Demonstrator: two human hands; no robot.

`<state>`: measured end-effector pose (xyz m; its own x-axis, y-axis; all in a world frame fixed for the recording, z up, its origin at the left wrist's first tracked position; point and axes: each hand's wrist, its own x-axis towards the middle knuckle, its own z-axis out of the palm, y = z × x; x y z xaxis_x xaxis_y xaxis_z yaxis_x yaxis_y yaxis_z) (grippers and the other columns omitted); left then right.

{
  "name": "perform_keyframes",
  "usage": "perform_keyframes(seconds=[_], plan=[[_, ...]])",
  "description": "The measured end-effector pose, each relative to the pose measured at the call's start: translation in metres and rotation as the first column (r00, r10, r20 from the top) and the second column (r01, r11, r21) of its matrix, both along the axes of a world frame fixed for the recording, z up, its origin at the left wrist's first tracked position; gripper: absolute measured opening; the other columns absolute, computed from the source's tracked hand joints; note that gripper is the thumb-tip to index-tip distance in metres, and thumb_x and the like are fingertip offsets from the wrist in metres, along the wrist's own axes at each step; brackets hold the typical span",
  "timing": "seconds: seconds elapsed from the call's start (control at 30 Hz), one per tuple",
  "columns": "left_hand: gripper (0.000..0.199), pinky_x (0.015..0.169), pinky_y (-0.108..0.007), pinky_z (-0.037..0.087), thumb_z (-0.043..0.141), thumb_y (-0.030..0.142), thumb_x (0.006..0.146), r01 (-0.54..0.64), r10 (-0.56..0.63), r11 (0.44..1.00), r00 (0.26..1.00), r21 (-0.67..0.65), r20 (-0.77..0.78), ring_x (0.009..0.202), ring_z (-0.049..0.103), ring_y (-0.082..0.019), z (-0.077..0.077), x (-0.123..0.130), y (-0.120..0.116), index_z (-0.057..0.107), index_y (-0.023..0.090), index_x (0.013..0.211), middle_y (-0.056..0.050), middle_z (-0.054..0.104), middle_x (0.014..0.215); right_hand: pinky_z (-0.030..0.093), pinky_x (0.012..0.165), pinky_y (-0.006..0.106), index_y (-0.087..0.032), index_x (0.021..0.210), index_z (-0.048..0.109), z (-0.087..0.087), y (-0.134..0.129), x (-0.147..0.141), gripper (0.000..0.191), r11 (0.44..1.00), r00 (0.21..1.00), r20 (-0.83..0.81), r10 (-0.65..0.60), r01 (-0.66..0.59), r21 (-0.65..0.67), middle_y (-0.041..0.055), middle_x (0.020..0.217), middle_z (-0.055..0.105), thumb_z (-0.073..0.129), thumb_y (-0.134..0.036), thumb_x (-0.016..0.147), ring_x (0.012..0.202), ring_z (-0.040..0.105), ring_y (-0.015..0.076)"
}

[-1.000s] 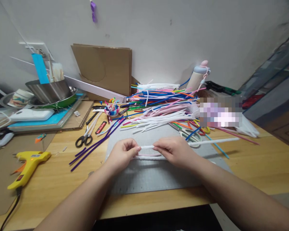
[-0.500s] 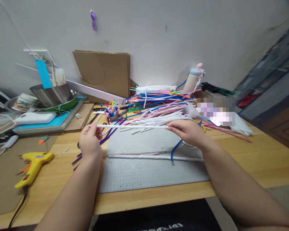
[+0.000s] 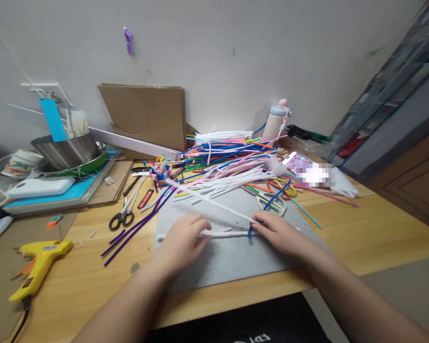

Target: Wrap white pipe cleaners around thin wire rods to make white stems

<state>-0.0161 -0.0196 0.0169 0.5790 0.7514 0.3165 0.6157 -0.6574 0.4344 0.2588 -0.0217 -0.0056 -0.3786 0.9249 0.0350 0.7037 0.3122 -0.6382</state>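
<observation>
My right hand (image 3: 277,233) pinches the near end of a white pipe cleaner (image 3: 214,202), which slants up and away to the left. Beneath it, a long white fuzzy strip (image 3: 232,234) lies across the grey cutting mat (image 3: 221,267). My left hand (image 3: 188,238), slightly blurred, is low over the strip's left part with thumb and fingers apart; whether it touches the strip I cannot tell. A short blue pipe cleaner (image 3: 277,196) lies by my right hand, across light-handled scissors (image 3: 271,204).
Behind the mat are heaped coloured pipe cleaners (image 3: 232,152). At left lie a yellow glue gun (image 3: 41,259), black-handled scissors (image 3: 121,219) and purple pipe cleaners (image 3: 143,224). A bottle (image 3: 274,125) and a phone (image 3: 296,163) are at back right.
My left hand has let go of the white pipe cleaner and moved right and down over the mat. My right hand has lowered, so the pipe cleaner now slants. The view has shifted slightly.
</observation>
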Motion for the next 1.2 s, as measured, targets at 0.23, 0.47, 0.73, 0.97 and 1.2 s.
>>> perform_keyframes(seconds=[0.23, 0.47, 0.73, 0.97, 1.2], plan=[[0.005, 0.071, -0.03, 0.043, 0.053, 0.017, 0.081, -0.043, 0.018, 0.993, 0.975, -0.108, -0.223, 0.084, 0.054, -0.019, -0.015, 0.01, 0.0, 0.057, 0.019, 0.083, -0.003, 0.059, 0.088, 0.04, 0.069, 0.029, -0.018, 0.082, 0.056, 0.0, 0.013, 0.0, 0.019, 0.997, 0.998, -0.014, -0.063, 0.063, 0.036, 0.0039, 0.081, 0.06, 0.042, -0.028, 0.089, 0.077, 0.054, 0.0192], [0.008, 0.074, -0.033, 0.043, 0.049, 0.018, 0.085, -0.068, 0.046, 0.995, 0.963, -0.073, -0.266, 0.083, 0.055, -0.02, -0.021, 0.01, 0.002, 0.057, 0.018, 0.083, -0.004, 0.062, 0.086, 0.04, 0.073, 0.03, -0.019, 0.087, 0.058, -0.007, -0.007, -0.008, 0.018, 0.993, 0.998, 0.008, 0.059, -0.059, 0.102, 0.0049, 0.085, 0.059, 0.041, -0.024, 0.091, 0.081, 0.053, 0.0185], [0.009, 0.068, -0.032, 0.042, 0.047, 0.018, 0.086, -0.112, 0.101, 0.993, 0.951, -0.023, -0.293, 0.077, 0.057, -0.021, -0.019, 0.009, -0.003, 0.056, 0.018, 0.083, -0.004, 0.063, 0.083, 0.04, 0.078, 0.031, -0.019, 0.091, 0.058, -0.012, -0.02, -0.009, 0.021, 0.995, 0.998, -0.031, 0.063, -0.061, 0.077, 0.0062, 0.09, 0.059, 0.038, -0.027, 0.093, 0.087, 0.053, 0.0194], [0.017, 0.086, -0.04, 0.04, 0.053, 0.016, 0.083, -0.304, 0.25, 0.883, 0.95, 0.359, 0.189, 0.096, 0.053, -0.023, 0.007, -0.001, -0.015, 0.054, 0.024, 0.097, -0.006, 0.058, 0.099, 0.04, 0.071, 0.03, -0.02, 0.086, 0.056, 0.005, -0.029, -0.016, 0.026, 0.995, 0.993, -0.12, 0.007, -0.02, -0.101, 0.0042, 0.083, 0.057, 0.037, -0.036, 0.093, 0.079, 0.052, 0.0187], [0.032, 0.097, -0.043, 0.037, 0.052, 0.023, 0.082, -0.658, 0.474, 0.752, 0.578, 0.036, 0.665, 0.113, 0.044, -0.025, 0.017, -0.01, -0.01, 0.041, 0.024, 0.112, -0.009, 0.043, 0.115, 0.022, 0.044, 0.022, -0.022, 0.09, 0.05, 0.048, -0.011, -0.033, 0.022, 0.96, 0.65, -0.757, -0.073, -0.161, -0.231, -0.004, 0.061, 0.033, 0.044, -0.043, 0.09, 0.048, 0.029, 0.0094]])
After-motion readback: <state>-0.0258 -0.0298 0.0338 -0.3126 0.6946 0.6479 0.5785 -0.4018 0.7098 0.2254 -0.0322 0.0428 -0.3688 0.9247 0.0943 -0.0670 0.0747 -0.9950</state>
